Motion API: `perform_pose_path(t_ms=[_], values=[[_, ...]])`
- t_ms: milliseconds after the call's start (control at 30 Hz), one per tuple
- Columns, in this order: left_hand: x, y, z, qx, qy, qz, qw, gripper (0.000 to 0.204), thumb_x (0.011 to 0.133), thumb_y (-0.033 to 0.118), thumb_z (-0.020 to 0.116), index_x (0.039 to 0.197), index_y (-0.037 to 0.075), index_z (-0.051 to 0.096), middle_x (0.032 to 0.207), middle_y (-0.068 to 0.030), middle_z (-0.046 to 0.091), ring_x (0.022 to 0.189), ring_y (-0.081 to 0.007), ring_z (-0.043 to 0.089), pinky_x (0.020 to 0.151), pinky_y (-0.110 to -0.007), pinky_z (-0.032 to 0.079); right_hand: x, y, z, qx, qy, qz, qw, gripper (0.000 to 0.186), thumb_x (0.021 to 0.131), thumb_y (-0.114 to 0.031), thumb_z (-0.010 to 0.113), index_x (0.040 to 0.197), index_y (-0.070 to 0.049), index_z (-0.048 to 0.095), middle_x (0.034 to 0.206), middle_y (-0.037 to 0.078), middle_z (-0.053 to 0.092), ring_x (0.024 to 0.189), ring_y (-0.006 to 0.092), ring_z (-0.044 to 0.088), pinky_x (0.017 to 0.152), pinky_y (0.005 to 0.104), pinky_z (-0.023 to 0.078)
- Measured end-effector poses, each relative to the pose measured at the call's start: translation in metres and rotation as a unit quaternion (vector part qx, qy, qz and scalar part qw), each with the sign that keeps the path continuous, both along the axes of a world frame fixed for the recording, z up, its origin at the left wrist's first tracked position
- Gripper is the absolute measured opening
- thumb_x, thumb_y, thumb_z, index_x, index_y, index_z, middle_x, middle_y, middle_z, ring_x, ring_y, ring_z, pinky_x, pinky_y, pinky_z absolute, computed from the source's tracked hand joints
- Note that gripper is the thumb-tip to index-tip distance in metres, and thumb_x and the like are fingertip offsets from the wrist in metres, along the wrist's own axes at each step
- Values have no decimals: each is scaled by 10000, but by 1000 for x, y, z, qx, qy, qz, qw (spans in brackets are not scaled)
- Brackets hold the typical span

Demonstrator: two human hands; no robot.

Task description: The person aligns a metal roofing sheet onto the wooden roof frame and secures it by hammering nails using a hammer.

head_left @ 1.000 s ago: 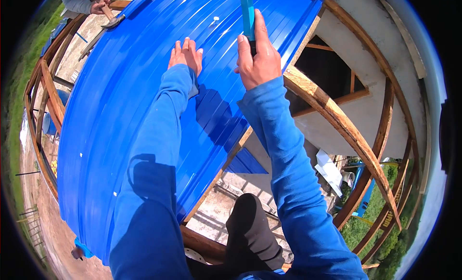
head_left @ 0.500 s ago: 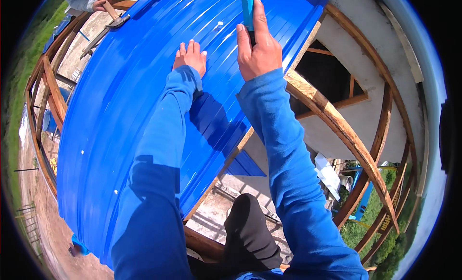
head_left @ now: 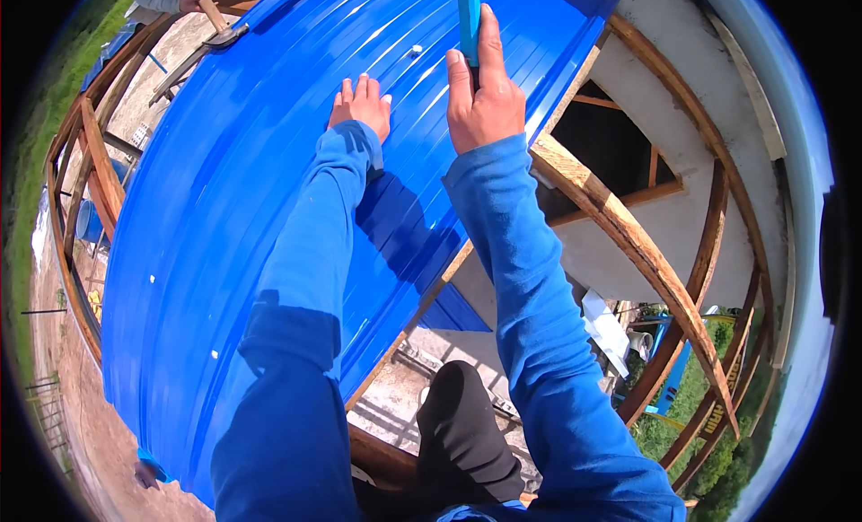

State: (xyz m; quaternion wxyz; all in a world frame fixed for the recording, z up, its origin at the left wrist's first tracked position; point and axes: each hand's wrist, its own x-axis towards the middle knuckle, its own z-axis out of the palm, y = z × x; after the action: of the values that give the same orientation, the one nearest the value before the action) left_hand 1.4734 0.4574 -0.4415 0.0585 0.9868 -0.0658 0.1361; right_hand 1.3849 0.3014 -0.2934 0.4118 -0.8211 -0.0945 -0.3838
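Note:
My left hand lies on a blue ribbed metal roofing sheet, its fingers stretched out over the ribs. To its right, my right hand is closed around a long light-blue bar with a dark lower end. The bar's far end runs past the top edge, so its kind cannot be made out. A small pale screw head or washer shows on the sheet between my hands, with a few more pale spots at the lower left.
At the upper left, a co-worker's hand holds a wooden-handled hammer at the sheet's edge. Wooden beams curve along the right, over a grey wall with a dark opening. My dark-clad knee is over the gap below, with ground visible beneath.
The bar in my right hand has shifted slightly right. My left hand stays on the sheet, and the view has moved a little. The co-worker's hammer remains at the edge.

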Motion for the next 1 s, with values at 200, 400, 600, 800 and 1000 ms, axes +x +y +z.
perform_pose_path(t_ms=[200, 400, 600, 800, 1000], values=[[-9, -22, 7, -39, 30, -9, 999, 472, 975, 345, 361, 1334, 40, 386, 1456, -133, 340, 1352, -381, 273, 1102, -438, 264, 34, -22, -58, -183, 409, -93, 889, 604, 904, -239, 493, 1454, -232, 244, 853, 272, 641, 821, 442, 628, 769, 519, 484], [-4, -3, 0, -10, 20, 13, 1000, 484, 978, 350, 351, 1352, 44, 372, 1470, -130, 318, 1367, -370, 256, 1111, -425, 256, 18, -19, -27, -129, 297, -36, 945, 560, 888, -257, 554, 1411, -193, 364, 892, 242, 651, 856, 410, 636, 748, 483, 487], [-7, -6, 8, -6, 10, 9, 1000, 470, 979, 350, 357, 1335, 44, 384, 1446, -133, 357, 1342, -372, 304, 1095, -421, 285, 17, 0, -23, 62, 68, -23, 995, 602, 898, -256, 538, 1443, -212, 288, 921, 249, 650, 832, 413, 641, 748, 471, 492], [-6, -12, -1, -17, 61, 9, 998, 493, 979, 356, 345, 1372, 57, 345, 1475, -122, 310, 1356, -368, 279, 1104, -434, 269, 42, -23, -59, -231, 348, -49, 907, 582, 911, -265, 498, 1445, -256, 268, 843, 250, 650, 773, 429, 634, 701, 485, 482], [-8, -7, 9, 14, 17, 8, 1000, 473, 987, 345, 345, 1359, 53, 369, 1454, -125, 343, 1343, -377, 299, 1093, -432, 290, 24, -8, -44, -99, 115, -46, 987, 594, 910, -206, 498, 1447, -238, 247, 821, 253, 644, 732, 452, 623, 669, 482, 493]])
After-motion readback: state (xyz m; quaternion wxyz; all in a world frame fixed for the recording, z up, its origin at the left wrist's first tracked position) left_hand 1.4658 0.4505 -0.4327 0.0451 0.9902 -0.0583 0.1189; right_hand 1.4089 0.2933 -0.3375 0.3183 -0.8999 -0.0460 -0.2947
